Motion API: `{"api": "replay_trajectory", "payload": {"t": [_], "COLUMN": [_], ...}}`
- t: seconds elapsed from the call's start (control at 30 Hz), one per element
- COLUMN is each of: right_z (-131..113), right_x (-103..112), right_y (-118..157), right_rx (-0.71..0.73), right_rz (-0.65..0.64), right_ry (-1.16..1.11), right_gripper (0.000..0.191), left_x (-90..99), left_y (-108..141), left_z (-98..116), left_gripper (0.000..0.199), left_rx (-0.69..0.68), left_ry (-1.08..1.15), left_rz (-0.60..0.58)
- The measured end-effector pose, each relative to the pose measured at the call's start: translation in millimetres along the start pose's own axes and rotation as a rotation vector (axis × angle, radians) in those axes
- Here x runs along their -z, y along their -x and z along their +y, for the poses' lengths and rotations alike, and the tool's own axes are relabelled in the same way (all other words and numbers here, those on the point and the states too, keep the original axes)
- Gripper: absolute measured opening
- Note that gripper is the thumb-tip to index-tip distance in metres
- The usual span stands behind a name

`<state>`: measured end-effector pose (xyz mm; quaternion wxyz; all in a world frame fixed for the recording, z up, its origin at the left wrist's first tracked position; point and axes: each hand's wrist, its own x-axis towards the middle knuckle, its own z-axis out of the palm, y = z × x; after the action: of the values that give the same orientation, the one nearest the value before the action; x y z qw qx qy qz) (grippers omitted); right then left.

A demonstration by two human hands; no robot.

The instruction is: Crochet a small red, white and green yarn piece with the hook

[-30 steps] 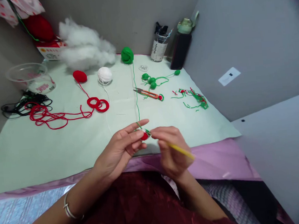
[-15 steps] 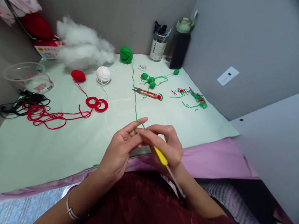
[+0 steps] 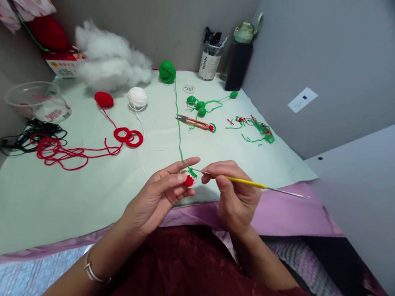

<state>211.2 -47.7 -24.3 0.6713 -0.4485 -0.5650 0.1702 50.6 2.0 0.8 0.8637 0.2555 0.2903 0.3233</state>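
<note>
My left hand [image 3: 156, 194] pinches a small round crochet piece [image 3: 189, 180], red in the middle with white and then green around it. Green yarn [image 3: 179, 135] runs from that piece, by the left fingers, back to a green yarn ball [image 3: 167, 71]. In my right hand [image 3: 239, 195] is a crochet hook [image 3: 246, 181] with a yellow grip and metal shafts at both ends. The hook's left tip reaches the green edge of the piece; whether it sits in a stitch I cannot tell. Beyond the hands lie orange thread snips [image 3: 195, 122].
Red [image 3: 104, 99] and white yarn balls [image 3: 137, 98], red rings [image 3: 133, 138] and black yarn [image 3: 42, 135] lie left. White stuffing [image 3: 112, 58] is behind them. Small green balls [image 3: 200, 106] and yarn scraps [image 3: 260, 130] lie right, before a jar [image 3: 209, 63] and bottle [image 3: 238, 60].
My right hand has moved right and turned, so the hook now lies nearly level instead of pointing down toward me. The red, white and green piece has come into view in my left fingers.
</note>
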Motion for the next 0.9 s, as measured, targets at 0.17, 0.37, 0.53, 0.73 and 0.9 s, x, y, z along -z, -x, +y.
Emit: {"api": "replay_trajectory", "payload": {"t": [0.17,0.37,0.53,0.73,0.9], "right_z": [2.8,7.0,9.4,5.3,1.2], "right_x": [2.8,-2.5,-2.2,-1.4,2.6], "right_y": [-4.1,-1.5,-0.3,-7.3,-6.6], "right_rx": [-0.231,-0.257,-0.268,-0.329,-0.317], "right_rz": [0.033,-0.044,-0.071,-0.097,-0.13], "right_ry": [-0.224,-0.297,-0.313,-0.504,-0.466], "right_gripper": [0.017,0.014,0.015,0.019,0.02], "left_x": [4.9,3.3,3.2,5.8,6.4], "left_y": [0.6,2.3,2.2,4.8,5.9], "left_z": [0.9,-5.9,-5.7,-5.1,-4.8], "left_gripper": [0.025,0.034,0.038,0.037,0.036], "left_rx": [-0.018,-0.081,-0.113,-0.092,-0.084], "left_ry": [-0.004,-0.14,-0.19,-0.183,-0.193], "left_rz": [-0.005,0.0,0.044,0.014,0.0]}}
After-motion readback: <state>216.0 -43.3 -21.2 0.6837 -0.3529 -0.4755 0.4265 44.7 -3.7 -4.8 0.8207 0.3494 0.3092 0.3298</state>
